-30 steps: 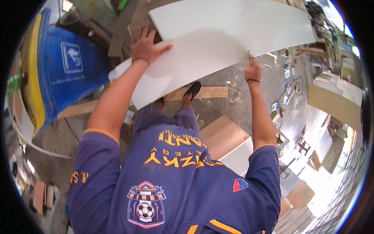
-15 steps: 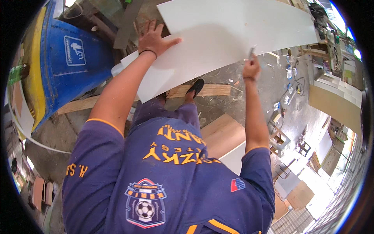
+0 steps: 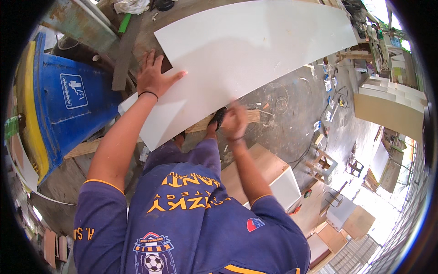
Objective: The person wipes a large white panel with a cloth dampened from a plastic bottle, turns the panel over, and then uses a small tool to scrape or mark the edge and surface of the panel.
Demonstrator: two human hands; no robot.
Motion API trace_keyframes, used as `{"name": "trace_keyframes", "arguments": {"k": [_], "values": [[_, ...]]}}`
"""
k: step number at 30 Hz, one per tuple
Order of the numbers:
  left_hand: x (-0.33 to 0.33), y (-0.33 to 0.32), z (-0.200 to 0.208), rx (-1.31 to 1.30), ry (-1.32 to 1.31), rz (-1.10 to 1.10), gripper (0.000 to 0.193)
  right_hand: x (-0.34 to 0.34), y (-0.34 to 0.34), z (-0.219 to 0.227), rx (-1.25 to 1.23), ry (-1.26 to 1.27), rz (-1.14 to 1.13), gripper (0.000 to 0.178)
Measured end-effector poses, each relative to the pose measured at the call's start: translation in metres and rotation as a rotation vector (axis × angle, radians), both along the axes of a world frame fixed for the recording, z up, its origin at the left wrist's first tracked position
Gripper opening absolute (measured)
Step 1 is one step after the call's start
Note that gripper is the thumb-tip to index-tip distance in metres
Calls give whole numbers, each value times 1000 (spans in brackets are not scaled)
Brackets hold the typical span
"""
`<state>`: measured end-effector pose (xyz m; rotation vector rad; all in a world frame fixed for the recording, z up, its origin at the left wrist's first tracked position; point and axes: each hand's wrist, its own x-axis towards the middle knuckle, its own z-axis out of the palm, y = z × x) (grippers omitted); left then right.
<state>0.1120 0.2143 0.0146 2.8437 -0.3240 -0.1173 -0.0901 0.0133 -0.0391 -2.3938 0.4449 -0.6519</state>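
Observation:
A large white board lies slanting across the space before me, its near edge running from lower left to upper right. On its left part rests my left hand, fingers spread at the edge and thumb stretched over the white face; it grips nothing. My right hand is curled at the board's near edge, about midway along, and smeared by motion. Whatever it holds is lost in the blur. Under that edge a wooden plank lies on the floor, beside my dark shoe.
A blue bin with a yellow rim stands at left. To my right are a plywood-topped box, a small wooden stool and a stack of pale panels. Cables and scraps litter the concrete floor.
My right hand, earlier holding a small grey tool farther right, has swept left and toward me along the board's edge. My left hand stays on the board. The whole view has shifted slightly.

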Motion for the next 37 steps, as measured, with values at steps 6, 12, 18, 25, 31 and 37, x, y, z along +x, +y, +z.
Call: {"name": "trace_keyframes", "arguments": {"k": [6, 12, 18, 25, 31, 37], "values": [[5, -4, -13, -47, -67, -54, 88, -13, -58, 4, 103, -3, -168, 9], [6, -4, -15, -56, -109, -60, 85, 56, -257, 18, 85, 70, -497, 27], [6, -1, -17, -43, -127, -78, 86, 90, -272, 2, -8, -2, -490, 34], [2, -5, -11, -1, -103, -87, 86, 75, -206, 3, -355, -4, -306, 27], [2, -5, -10, -13, -87, -67, 87, -8, 27, 23, -44, -23, 256, 31], [3, -7, -8, -38, -30, -42, 88, -2, -18, 38, 110, 56, 19, 25]]}}
